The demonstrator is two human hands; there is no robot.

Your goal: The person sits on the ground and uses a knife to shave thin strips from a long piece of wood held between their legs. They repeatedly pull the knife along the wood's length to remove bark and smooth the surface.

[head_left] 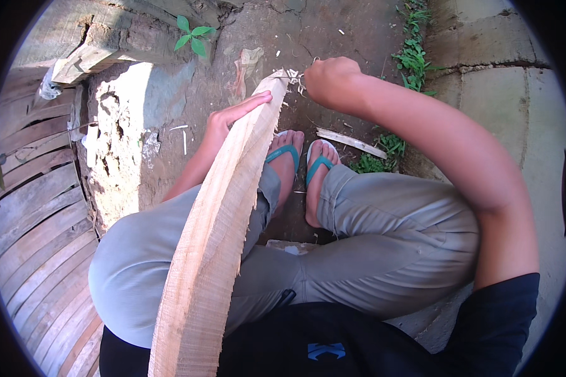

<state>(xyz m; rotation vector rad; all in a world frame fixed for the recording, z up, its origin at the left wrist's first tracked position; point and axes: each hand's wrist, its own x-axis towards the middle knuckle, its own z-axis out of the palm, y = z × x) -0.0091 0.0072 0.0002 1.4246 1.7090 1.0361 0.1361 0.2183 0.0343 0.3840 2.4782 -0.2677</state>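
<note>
We see two hands near the top. The left hand (226, 118), at 11 o'clock, grips the side of a long piece of wood (217, 235); some of its fingers hide behind it. The right hand (331, 78), at 1 o'clock, is curled in a fist on a thin dark tool (285, 77), too small for us to see well. The tool touches the far end of the wood, next to curly shavings (294, 74).

The wood runs from 12 o'clock down to 7 o'clock, over the lap. Just above the middle, we see two feet in green-strapped sandals (319, 164). A loose wood strip (352, 143) lies at 2 o'clock. A little green plant (195, 38) is at 11 o'clock, and wooden slats (34, 264) bend around 8 o'clock.
</note>
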